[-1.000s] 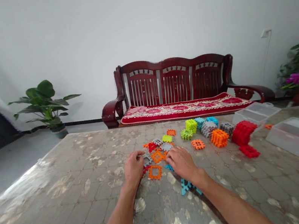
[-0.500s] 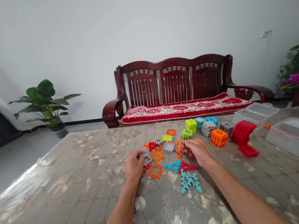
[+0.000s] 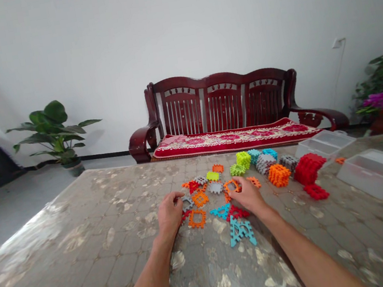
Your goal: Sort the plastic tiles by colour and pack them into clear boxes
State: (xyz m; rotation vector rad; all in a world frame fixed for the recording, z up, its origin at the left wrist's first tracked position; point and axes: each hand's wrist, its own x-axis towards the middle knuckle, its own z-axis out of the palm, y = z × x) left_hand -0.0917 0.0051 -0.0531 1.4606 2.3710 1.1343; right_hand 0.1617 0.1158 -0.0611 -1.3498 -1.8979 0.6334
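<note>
My right hand (image 3: pixel 246 195) pinches an orange square frame tile (image 3: pixel 231 186), lifted a little above the table. My left hand (image 3: pixel 169 213) rests with curled fingers against a grey tile (image 3: pixel 188 203) at the left edge of a scatter of flat interlocking tiles. Between my hands lie an orange frame tile (image 3: pixel 197 218), another orange tile (image 3: pixel 200 198), a teal triangle (image 3: pixel 221 212) and a red piece (image 3: pixel 238 213). A larger teal triangular piece (image 3: pixel 241 231) lies nearer to me.
Built cubes stand further back: green (image 3: pixel 243 159), grey (image 3: pixel 264 163), orange (image 3: pixel 279 175), red (image 3: pixel 309 169). Two clear plastic boxes (image 3: pixel 375 173) sit at the right. The patterned table (image 3: pixel 100 237) faces a wooden bench (image 3: pixel 226 113); potted plants (image 3: pixel 54 134) stand at both sides.
My right hand moved off the tiles by the teal triangle, went to the right and took up an orange frame tile, now turned flat-on. My left hand has barely moved.
</note>
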